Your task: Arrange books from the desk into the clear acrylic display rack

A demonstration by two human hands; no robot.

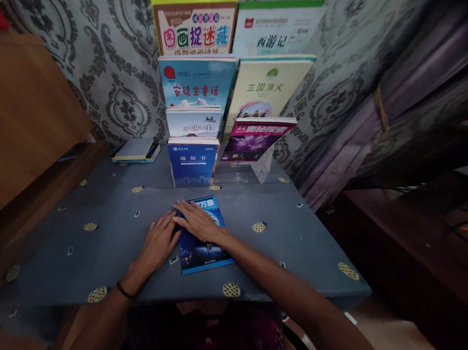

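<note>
A blue book (203, 257) with dark cover pictures lies flat near the middle of the table, in front of a clear stand. My right hand (199, 222) rests across its upper left part with the fingers stretched out, hiding some of the cover and title. At the book's left edge, my left hand (161, 240) lies on the tablecloth, fingers extended and their tips close to those of the right hand. Neither hand grips anything. A dark band circles my left wrist.
A clear tiered display stand (262, 169) holds several upright books, among them a blue booklet (195, 164) and a purple book (255, 140). Some stacked books (135, 150) lie at the back left. The blue-grey tablecloth (116, 261) has pineapple prints. A wooden cabinet (24, 114) stands left, a curtain (345, 120) right.
</note>
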